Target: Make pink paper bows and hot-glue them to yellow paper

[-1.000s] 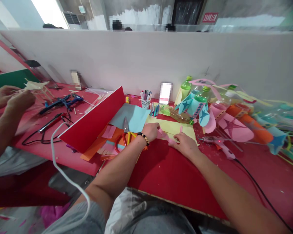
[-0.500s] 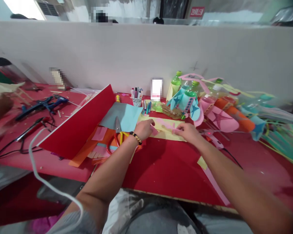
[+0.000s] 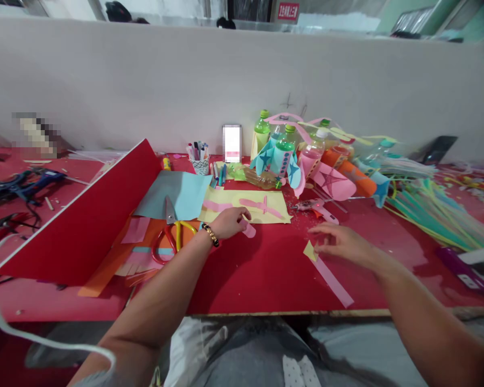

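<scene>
Glossy red tabletop (image 3: 258, 279); pale yellow paper sheet (image 3: 270, 217) beneath pink paper strips (image 3: 260, 207). Light blue paper (image 3: 185, 196). Scissors (image 3: 173, 236) with one red handle, one yellow. Black-and-gold beaded bracelet (image 3: 210, 235). Teal paper fins (image 3: 264, 158) with darker blue stars; pink foam sheet (image 3: 333, 183) with a purple star.

Off-white partition (image 3: 185, 80) w/ red table (image 3: 242, 285) along it, red sign (image 3: 287, 11) on far wall (image 3: 331, 6).

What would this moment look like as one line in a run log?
left hand: touching pink piece | right hand: open, above yellow scrap
</scene>
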The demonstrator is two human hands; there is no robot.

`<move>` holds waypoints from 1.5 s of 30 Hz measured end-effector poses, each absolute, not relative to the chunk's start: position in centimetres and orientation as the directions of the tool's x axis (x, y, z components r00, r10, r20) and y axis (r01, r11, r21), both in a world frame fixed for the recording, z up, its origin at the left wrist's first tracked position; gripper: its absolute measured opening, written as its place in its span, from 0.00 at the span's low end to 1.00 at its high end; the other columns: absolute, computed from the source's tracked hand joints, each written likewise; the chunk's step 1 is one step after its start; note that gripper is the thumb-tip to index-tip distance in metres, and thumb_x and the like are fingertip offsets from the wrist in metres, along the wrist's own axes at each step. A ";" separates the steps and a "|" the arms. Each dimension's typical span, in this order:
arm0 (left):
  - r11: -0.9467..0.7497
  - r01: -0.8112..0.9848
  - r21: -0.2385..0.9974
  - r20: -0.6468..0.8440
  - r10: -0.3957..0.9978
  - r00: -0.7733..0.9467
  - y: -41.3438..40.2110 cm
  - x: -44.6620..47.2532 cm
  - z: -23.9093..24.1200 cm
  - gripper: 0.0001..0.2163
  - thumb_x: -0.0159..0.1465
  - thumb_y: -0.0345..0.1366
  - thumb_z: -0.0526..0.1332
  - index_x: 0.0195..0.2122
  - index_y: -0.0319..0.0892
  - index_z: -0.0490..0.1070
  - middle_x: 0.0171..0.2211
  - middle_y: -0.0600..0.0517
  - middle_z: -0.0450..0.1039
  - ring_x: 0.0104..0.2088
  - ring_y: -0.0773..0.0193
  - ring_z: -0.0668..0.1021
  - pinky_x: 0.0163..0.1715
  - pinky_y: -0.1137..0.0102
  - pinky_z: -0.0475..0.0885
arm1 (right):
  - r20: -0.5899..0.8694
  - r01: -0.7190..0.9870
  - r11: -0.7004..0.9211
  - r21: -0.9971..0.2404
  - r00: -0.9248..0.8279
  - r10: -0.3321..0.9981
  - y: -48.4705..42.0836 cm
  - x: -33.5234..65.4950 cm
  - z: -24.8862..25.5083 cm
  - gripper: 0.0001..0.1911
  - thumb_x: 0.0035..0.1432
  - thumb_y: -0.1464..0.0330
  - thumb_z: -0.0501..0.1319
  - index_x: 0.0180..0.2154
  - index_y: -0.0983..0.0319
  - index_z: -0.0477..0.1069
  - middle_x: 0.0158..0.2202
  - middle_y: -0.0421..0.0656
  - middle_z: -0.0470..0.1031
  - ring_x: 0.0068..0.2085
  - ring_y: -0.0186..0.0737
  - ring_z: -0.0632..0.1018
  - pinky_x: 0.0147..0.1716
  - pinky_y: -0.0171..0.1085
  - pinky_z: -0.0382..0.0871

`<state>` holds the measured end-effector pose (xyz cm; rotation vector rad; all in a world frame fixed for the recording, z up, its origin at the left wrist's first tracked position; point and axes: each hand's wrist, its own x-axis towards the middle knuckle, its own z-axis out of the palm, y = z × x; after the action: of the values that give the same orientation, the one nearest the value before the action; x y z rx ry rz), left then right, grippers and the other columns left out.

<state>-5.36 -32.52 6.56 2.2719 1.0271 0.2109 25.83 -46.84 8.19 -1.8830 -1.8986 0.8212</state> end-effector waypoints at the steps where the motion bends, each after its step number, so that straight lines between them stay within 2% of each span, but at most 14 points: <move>1: -0.493 0.613 0.618 -0.123 0.709 0.694 -32.7 -5.2 6.6 0.13 0.54 0.30 0.55 0.41 0.41 0.71 0.22 0.57 0.65 0.24 0.67 0.68 0.24 0.74 0.59 | -0.139 0.770 -0.015 -0.637 -0.096 0.986 -47.7 25.8 7.7 0.20 0.48 0.61 0.65 0.44 0.59 0.74 0.40 0.44 0.75 0.35 0.40 0.75 0.36 0.38 0.68; 4: -0.503 0.596 0.626 -0.131 0.686 0.716 -32.9 -5.0 6.3 0.13 0.53 0.31 0.56 0.40 0.41 0.71 0.22 0.57 0.64 0.24 0.67 0.68 0.25 0.73 0.59 | -0.056 0.750 0.039 -0.660 -0.101 0.993 -49.3 25.7 6.3 0.08 0.53 0.62 0.61 0.32 0.60 0.74 0.37 0.44 0.74 0.35 0.40 0.74 0.37 0.38 0.68; 6: -0.514 0.597 0.616 -0.124 0.686 0.717 -33.0 -4.9 6.1 0.13 0.53 0.31 0.56 0.40 0.41 0.71 0.23 0.57 0.64 0.25 0.67 0.68 0.25 0.73 0.59 | 0.004 0.745 0.011 -0.667 -0.011 1.000 -49.7 26.0 5.7 0.10 0.55 0.61 0.59 0.28 0.60 0.72 0.33 0.44 0.74 0.34 0.40 0.74 0.35 0.38 0.67; 9: -0.514 0.605 0.608 -0.127 0.689 0.713 -33.0 -4.8 6.0 0.13 0.53 0.31 0.56 0.40 0.41 0.71 0.24 0.57 0.65 0.26 0.67 0.68 0.26 0.73 0.59 | 0.162 0.785 -0.109 -0.610 0.258 0.952 -50.5 27.1 5.3 0.12 0.55 0.59 0.58 0.34 0.60 0.72 0.33 0.45 0.74 0.31 0.40 0.74 0.34 0.39 0.68; 12: -0.520 0.604 0.604 -0.131 0.683 0.719 -33.0 -4.8 6.1 0.14 0.52 0.31 0.57 0.40 0.41 0.71 0.23 0.57 0.64 0.26 0.67 0.68 0.26 0.73 0.59 | 0.343 0.872 -0.224 -0.435 0.390 0.855 -52.3 27.9 5.1 0.19 0.56 0.58 0.57 0.46 0.62 0.69 0.43 0.50 0.72 0.29 0.39 0.73 0.35 0.42 0.70; 18: -0.525 0.608 0.595 -0.131 0.683 0.718 -33.0 -4.8 6.1 0.14 0.53 0.30 0.56 0.41 0.41 0.71 0.23 0.57 0.65 0.26 0.67 0.68 0.25 0.73 0.59 | 0.173 0.978 0.015 -0.210 0.022 0.985 -58.5 24.1 2.9 0.30 0.51 0.51 0.62 0.53 0.58 0.69 0.52 0.52 0.71 0.52 0.55 0.72 0.50 0.51 0.66; 21: -0.523 0.613 0.592 -0.133 0.687 0.714 -33.1 -4.8 6.2 0.13 0.53 0.31 0.56 0.40 0.42 0.72 0.24 0.56 0.66 0.26 0.67 0.69 0.25 0.74 0.59 | 0.195 0.991 0.082 -0.107 -0.060 0.979 -61.3 21.8 1.3 0.45 0.48 0.50 0.64 0.64 0.55 0.54 0.62 0.50 0.63 0.57 0.60 0.68 0.49 0.55 0.66; 23: -0.521 0.615 0.591 -0.134 0.689 0.712 -33.1 -4.8 6.2 0.14 0.53 0.31 0.57 0.40 0.42 0.72 0.24 0.56 0.66 0.27 0.67 0.69 0.25 0.74 0.59 | 0.249 0.987 0.129 -0.091 -0.103 0.963 -62.8 21.1 0.5 0.44 0.52 0.56 0.62 0.67 0.53 0.47 0.62 0.47 0.63 0.58 0.57 0.68 0.50 0.54 0.66; 25: -0.525 0.618 0.585 -0.129 0.693 0.710 -33.2 -4.8 6.2 0.14 0.52 0.31 0.57 0.40 0.42 0.72 0.24 0.56 0.67 0.27 0.66 0.69 0.25 0.74 0.59 | 0.322 0.974 0.189 -0.124 -0.141 0.936 -63.8 21.2 0.1 0.39 0.56 0.65 0.59 0.66 0.49 0.47 0.60 0.43 0.67 0.55 0.53 0.72 0.51 0.51 0.67; 28: -0.529 0.622 0.577 -0.124 0.696 0.707 -33.2 -4.8 6.2 0.14 0.52 0.31 0.57 0.40 0.42 0.73 0.25 0.56 0.68 0.27 0.66 0.70 0.26 0.74 0.61 | 0.385 0.930 0.275 -0.244 -0.168 0.908 -64.3 22.1 0.4 0.31 0.56 0.72 0.57 0.60 0.44 0.61 0.52 0.40 0.75 0.48 0.48 0.77 0.48 0.46 0.70; 33: -0.553 0.610 0.568 -0.101 0.688 0.718 -33.3 -4.7 6.1 0.14 0.52 0.29 0.58 0.41 0.42 0.74 0.29 0.55 0.72 0.29 0.66 0.72 0.28 0.74 0.63 | 0.277 0.819 0.040 -0.572 0.147 0.950 -60.3 22.1 3.6 0.11 0.58 0.65 0.57 0.40 0.52 0.78 0.37 0.44 0.80 0.38 0.47 0.80 0.38 0.42 0.74; 38: -0.536 0.627 0.565 -0.063 0.729 0.681 -33.1 -4.6 5.7 0.11 0.56 0.33 0.60 0.41 0.42 0.73 0.36 0.54 0.76 0.32 0.68 0.75 0.31 0.76 0.67 | 0.165 0.685 -0.061 -0.726 0.260 0.951 -50.0 19.2 7.7 0.14 0.59 0.60 0.56 0.32 0.60 0.76 0.29 0.44 0.79 0.30 0.43 0.79 0.30 0.37 0.71; 42: -0.498 0.722 0.481 0.027 0.831 0.555 -32.1 -5.2 5.9 0.08 0.61 0.33 0.56 0.37 0.41 0.74 0.38 0.50 0.77 0.35 0.64 0.76 0.36 0.73 0.67 | 0.189 0.702 -0.025 -0.712 0.226 0.955 -40.7 17.1 8.9 0.14 0.59 0.63 0.54 0.33 0.62 0.76 0.27 0.44 0.78 0.28 0.39 0.77 0.27 0.35 0.69; 45: -0.445 0.807 0.388 0.111 0.892 0.438 -30.7 -6.4 6.5 0.10 0.63 0.35 0.54 0.34 0.40 0.75 0.37 0.47 0.76 0.40 0.59 0.74 0.42 0.68 0.67 | 0.227 0.742 0.007 -0.671 0.195 0.954 -36.0 16.1 8.7 0.17 0.56 0.65 0.58 0.46 0.63 0.73 0.38 0.47 0.79 0.35 0.42 0.78 0.34 0.38 0.71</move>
<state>-6.43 -30.75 6.50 2.4161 1.4672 0.4369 16.11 -36.05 8.68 -1.7806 -1.5942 0.3899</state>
